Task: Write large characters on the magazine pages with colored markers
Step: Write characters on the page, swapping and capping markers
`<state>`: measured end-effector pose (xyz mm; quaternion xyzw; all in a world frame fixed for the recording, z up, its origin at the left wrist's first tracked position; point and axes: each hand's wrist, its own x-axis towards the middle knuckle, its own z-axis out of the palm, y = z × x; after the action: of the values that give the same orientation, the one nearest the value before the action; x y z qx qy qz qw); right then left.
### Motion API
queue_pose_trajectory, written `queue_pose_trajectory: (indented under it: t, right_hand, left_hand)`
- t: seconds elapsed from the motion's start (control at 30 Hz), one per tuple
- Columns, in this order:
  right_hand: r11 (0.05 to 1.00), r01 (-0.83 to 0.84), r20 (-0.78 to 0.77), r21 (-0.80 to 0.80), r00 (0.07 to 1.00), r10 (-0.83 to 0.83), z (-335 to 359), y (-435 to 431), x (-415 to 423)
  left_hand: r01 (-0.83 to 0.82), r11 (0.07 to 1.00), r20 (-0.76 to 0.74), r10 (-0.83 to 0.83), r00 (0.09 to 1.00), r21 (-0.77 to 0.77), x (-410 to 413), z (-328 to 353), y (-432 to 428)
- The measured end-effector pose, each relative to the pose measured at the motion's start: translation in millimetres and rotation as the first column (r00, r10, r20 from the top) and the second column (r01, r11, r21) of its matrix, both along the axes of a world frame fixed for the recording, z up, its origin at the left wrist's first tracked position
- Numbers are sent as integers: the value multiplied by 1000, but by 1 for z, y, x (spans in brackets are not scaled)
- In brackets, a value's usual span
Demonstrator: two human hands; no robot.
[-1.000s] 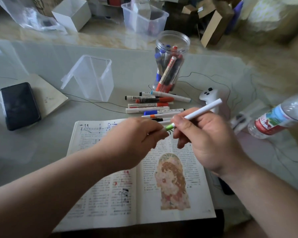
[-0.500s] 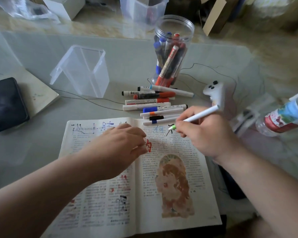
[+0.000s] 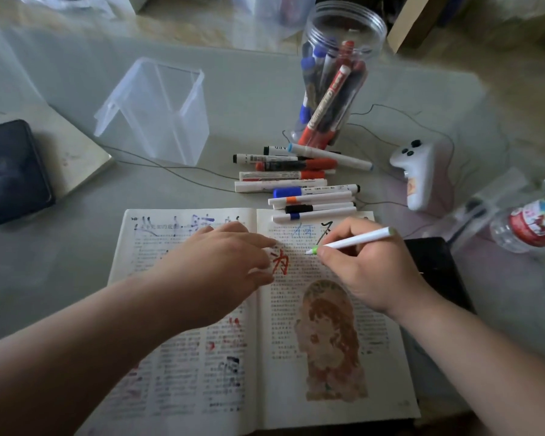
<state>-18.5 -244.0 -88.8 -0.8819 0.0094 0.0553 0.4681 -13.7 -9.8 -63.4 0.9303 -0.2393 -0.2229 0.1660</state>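
At lower centre an open printed magazine (image 3: 280, 404) lies flat. The left hand (image 3: 221, 272) rests on it, fingers straight and spread beside a red character. The right hand (image 3: 368, 269) pinches a white green-tipped marker (image 3: 356, 240), tip at the right page. Beyond lies a row of loose markers (image 3: 296, 184). Upper centre, a clear round plastic jar (image 3: 343, 26) holds red and blue markers (image 3: 328, 92).

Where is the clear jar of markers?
Head view: the jar stands upright, top centre-right, just behind the row of loose markers lying beyond the open magazine.
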Motion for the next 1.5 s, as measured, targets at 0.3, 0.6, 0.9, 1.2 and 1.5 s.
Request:
queue_pose_trajectory:
  t: [0.3,0.6,0.9,1.2,1.5]
  right_hand:
    - [996,-20,63,-85,998,26,-3,4,-5]
    - [990,-112,-38,-88,993,109,7,9,-8]
    - [992,-96,-14,-87,995,95,9,5,-5]
    - [998,-55,-67,-30,996,53,11,-2,2]
    - [984,-39,-62,-172,998,29,10,-3,3]
  left_hand:
    - [-1,1000,20,1,1000,20,-1,-2,-1]
    - [3,999,32,-4,999,36,-1,-6,-1]
    - [-1,1000,29,0,1000,24,-2,-4,-2]
    - [-20,1000,22,20,1000,8,-2,-3,-2]
    - [-19,1000,32,19,999,-3,-3,-3,-3]
